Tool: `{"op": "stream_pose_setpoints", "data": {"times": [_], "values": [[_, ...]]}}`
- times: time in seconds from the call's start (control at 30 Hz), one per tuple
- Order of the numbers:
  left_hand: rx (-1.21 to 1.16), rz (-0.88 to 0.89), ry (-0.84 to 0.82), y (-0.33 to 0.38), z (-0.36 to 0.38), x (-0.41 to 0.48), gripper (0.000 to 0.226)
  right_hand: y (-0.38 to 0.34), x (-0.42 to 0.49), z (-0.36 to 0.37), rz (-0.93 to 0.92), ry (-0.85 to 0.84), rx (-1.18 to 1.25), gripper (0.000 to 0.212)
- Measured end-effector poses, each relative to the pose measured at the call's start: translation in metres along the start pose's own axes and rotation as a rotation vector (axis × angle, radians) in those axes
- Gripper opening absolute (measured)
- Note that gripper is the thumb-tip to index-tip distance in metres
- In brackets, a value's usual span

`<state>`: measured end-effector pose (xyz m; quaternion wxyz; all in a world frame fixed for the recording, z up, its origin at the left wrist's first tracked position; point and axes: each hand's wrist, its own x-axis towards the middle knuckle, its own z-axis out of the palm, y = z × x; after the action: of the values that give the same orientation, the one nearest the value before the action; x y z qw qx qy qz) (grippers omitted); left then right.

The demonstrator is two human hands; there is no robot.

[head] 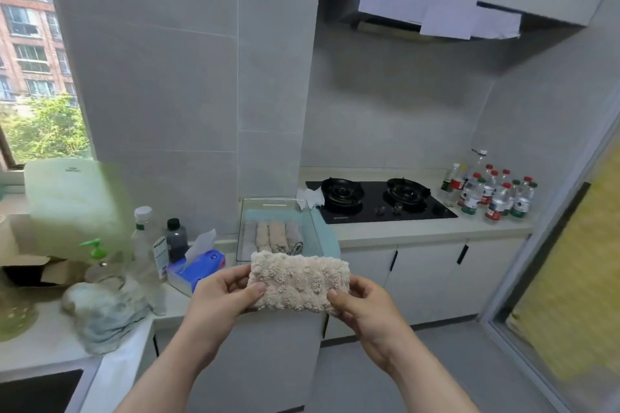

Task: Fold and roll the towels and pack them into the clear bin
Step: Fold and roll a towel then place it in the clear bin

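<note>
The towel [298, 282] was pinched at its ends by the left hand [221, 292] and the right hand [362, 305]. Tight, even rolling was judged best, the clear bin [241, 231] being seen at twelve o'clock.

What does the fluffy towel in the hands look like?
The towel is beige and nubbly, like soft terry cloth, folded into a thick sideways rectangle. It is held up in the air, roughly level, in front of the bin. The left hand pinches its left end and the right hand pinches its right end, thumbs on the near face. Nothing else touches it.
</note>
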<state>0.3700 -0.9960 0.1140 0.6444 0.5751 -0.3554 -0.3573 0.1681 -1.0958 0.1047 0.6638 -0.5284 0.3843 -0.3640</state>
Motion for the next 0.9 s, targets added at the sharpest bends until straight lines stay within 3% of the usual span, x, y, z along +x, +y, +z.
{"op": "stream_pose_setpoints", "data": {"times": [0.33, 0.53, 0.63, 0.77, 0.9], "values": [[0.011, -0.114, 0.002, -0.042, 0.005, 0.161, 0.032, 0.003, 0.158, 0.0, 0.124, -0.039, 0.05, 0.037], [0.138, -0.183, -0.04, -0.079, 0.029, 0.253, 0.04, 0.018, 0.295, 0.002, 0.22, 0.04, 0.445, 0.033], [0.259, -0.166, -0.064, -0.1, 0.05, 0.284, 0.037, 0.034, 0.349, 0.014, 0.39, 0.062, 0.641, 0.031], [0.259, -0.219, -0.077, -0.12, 0.06, 0.318, 0.031, 0.048, 0.39, 0.024, 0.61, 0.067, 0.611, 0.045], [0.383, -0.234, -0.239, -0.133, 0.056, 0.343, 0.033, 0.054, 0.419, 0.02, 0.619, 0.162, 0.428, 0.039]]}}
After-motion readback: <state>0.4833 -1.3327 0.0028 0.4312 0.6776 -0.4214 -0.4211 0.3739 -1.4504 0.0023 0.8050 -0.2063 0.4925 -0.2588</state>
